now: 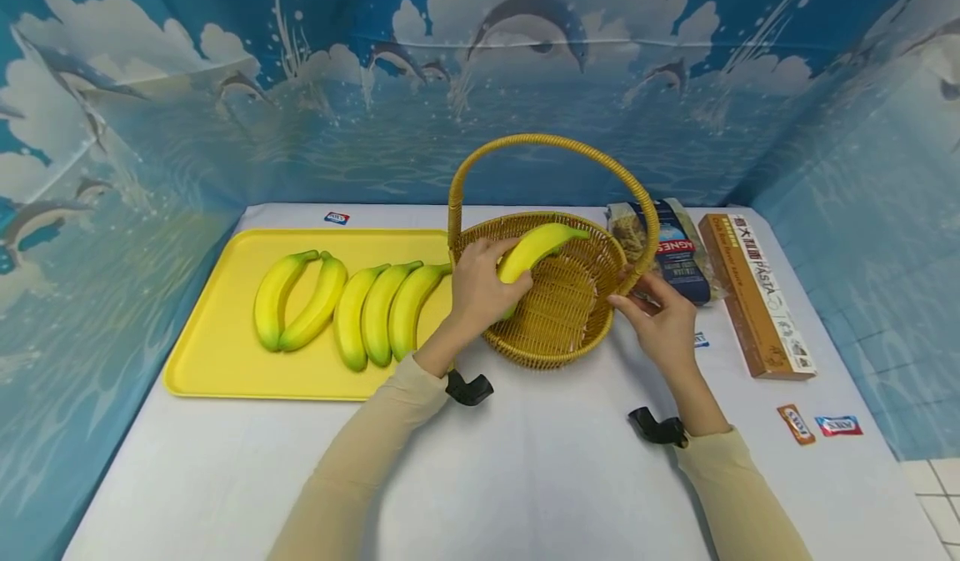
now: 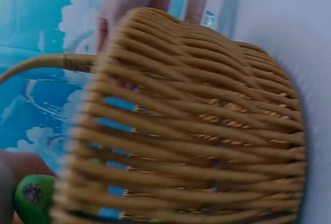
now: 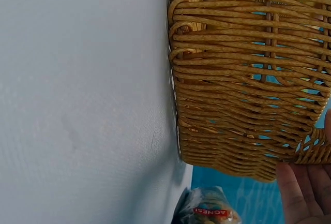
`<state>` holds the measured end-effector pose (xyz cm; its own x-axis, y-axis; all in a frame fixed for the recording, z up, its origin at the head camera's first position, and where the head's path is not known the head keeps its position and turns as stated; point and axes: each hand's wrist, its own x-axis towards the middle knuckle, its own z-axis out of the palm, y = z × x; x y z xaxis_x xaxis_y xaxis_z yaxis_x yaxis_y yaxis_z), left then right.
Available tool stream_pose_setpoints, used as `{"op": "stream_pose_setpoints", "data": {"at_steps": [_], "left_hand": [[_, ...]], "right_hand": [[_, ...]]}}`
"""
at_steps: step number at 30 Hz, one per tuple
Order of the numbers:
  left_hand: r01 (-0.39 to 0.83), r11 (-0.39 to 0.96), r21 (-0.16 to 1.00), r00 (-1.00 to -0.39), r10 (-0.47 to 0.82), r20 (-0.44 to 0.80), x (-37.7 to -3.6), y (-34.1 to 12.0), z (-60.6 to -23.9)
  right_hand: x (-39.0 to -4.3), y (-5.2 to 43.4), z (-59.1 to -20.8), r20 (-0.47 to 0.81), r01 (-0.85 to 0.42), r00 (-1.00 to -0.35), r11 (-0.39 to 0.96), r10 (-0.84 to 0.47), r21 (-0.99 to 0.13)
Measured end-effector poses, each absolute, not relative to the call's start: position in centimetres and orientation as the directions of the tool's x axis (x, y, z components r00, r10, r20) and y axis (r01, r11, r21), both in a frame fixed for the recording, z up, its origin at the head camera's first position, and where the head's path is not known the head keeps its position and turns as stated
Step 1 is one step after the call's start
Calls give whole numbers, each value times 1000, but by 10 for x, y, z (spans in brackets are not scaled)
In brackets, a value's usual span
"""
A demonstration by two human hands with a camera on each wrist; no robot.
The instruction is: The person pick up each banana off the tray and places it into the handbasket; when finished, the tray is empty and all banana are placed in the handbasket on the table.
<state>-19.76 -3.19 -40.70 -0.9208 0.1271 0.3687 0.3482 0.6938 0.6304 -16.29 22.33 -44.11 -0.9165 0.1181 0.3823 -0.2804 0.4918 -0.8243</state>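
Note:
My left hand (image 1: 480,284) grips a yellow banana (image 1: 542,244) over the left side of a round wicker basket (image 1: 555,315). In the left wrist view, the banana's green end (image 2: 32,194) shows beside the basket's woven wall (image 2: 196,115). At the right side, my right hand (image 1: 666,323) holds the basket's rim near the foot of its tall arched handle (image 1: 551,140); in the right wrist view those fingers (image 3: 295,190) touch the weave. Only bare wicker shows on the visible part of the basket's floor. Several bananas (image 1: 375,315) lie on a yellow tray (image 1: 217,369) to the left.
Behind the right hand sits a pasta bag (image 1: 678,252), with a long brown pasta box (image 1: 757,298) to its right. Small wrapped snacks (image 1: 797,424) lie at the front right; another packet (image 1: 337,217) is behind the tray. A dolphin-print curtain (image 1: 360,144) closes off the back.

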Motion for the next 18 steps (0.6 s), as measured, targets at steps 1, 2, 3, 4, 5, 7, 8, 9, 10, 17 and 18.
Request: {"op": "stream_pose_setpoints", "data": {"at_steps": [1,2,3,4,5,7,8,9,10,17,18], "left_hand": [[331,706,626,-929,130,346,-200,-29,-411],[312,716,625,-939,130,320,-202,-26,-414],[291,723,626,-948,128,293,-204,-24,-417],[273,729,628,-955,126,269,-205,-23,-420],[256,735,628,-961,126,245,-207,-22,-422],[237,749,618,-968,129,215,-209,-21,-425],[231,756,612,-970,132,204,-210,-21,-426],[229,764,603,-971,135,197,-211,-21,-426],[227,769,597,-972,138,191,-212,-21,-427],[190,814,549,-981,134,140,-213,-21,-430],[186,822,538,-982,133,136,-212,-21,-430]], "right_hand": [[-163,224,-441,381,-278,-917,494,118,-824],[-163,224,-441,378,-275,-918,497,119,-823],[-163,224,-441,376,-272,-919,498,120,-823],[-163,224,-442,374,-270,-920,498,121,-824],[-164,224,-442,371,-266,-920,501,122,-824],[-164,224,-443,371,-262,-920,509,124,-820],[-165,224,-443,372,-261,-920,515,125,-817],[-165,224,-443,374,-262,-919,516,125,-815],[-165,224,-443,376,-263,-918,518,124,-814],[-164,222,-443,383,-271,-915,512,125,-815],[-164,222,-443,385,-273,-915,511,125,-815]]}}
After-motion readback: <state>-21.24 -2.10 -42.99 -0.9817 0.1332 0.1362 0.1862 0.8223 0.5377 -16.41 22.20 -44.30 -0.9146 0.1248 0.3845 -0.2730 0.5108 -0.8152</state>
